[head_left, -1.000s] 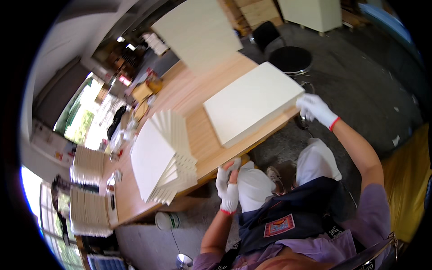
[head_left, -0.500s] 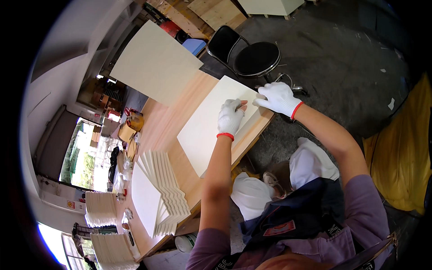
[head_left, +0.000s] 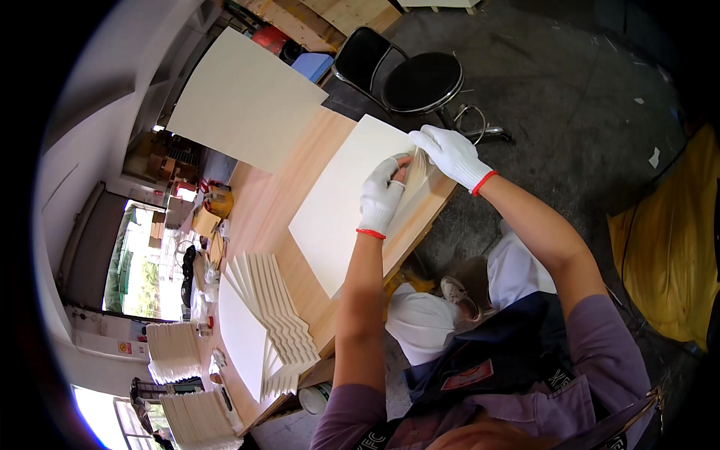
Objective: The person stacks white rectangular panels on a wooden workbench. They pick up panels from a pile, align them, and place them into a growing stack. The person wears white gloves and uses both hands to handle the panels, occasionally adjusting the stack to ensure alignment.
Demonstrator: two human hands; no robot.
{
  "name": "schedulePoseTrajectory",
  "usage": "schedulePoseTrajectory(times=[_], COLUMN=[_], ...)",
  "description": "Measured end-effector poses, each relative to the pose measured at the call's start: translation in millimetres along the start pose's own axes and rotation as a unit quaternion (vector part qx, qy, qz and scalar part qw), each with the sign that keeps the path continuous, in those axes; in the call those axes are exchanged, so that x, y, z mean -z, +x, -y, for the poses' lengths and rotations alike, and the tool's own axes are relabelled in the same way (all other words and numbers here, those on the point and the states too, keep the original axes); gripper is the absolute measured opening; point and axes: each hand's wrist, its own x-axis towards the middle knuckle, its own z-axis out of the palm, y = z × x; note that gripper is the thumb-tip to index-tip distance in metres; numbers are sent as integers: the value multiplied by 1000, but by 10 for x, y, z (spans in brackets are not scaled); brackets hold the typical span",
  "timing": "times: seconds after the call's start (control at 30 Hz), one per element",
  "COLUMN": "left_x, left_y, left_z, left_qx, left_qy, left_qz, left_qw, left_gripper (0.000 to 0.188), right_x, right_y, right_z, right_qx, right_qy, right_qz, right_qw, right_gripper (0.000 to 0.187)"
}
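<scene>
Along the near edge of the wooden table lies the stack of white sheets, its long axis running beside that edge, from lower left to upper right in my feed. At its near right corner, the end farthest to my right, sheet edges are spread apart and bowed, and both hands meet there. The right hand is nearer, reaching in past the stack's right end, its fingers apparently pinching those edges. The left hand lies over the near long side, fingers curled toward the right one; I can't tell whether it grips sheets or only rests on them. Farther left sits a fanned pile of white panels, well apart from both hands; beyond the right end stands a black chair.
</scene>
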Motion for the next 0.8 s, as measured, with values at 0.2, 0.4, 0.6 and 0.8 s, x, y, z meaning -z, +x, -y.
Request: schedulePoseTrajectory(times=[0.2, 0.4, 0.6, 0.8], left_x=[-29, 7, -37, -22], left_y=[-2, -2, -48, -49], left_z=[50, 54, -132, -151], left_qx=[13, 28, 1, 32], left_qy=[-16, -11, 0, 83], left_qz=[9, 12, -79, -15], left_qw=[1000, 999, 997, 996], left_gripper=[46, 45, 36, 39], right_x=[-62, -82, -124, -128], right_y=[2, 3, -4, 12], right_z=[-58, -90, -128, -140], right_qx=[31, 46, 32, 37], right_qy=[-15, -15, -55, -47], right_qz=[-19, -25, -36, -39], right_qw=[999, 999, 997, 997], right_gripper=[53, 52, 54, 50])
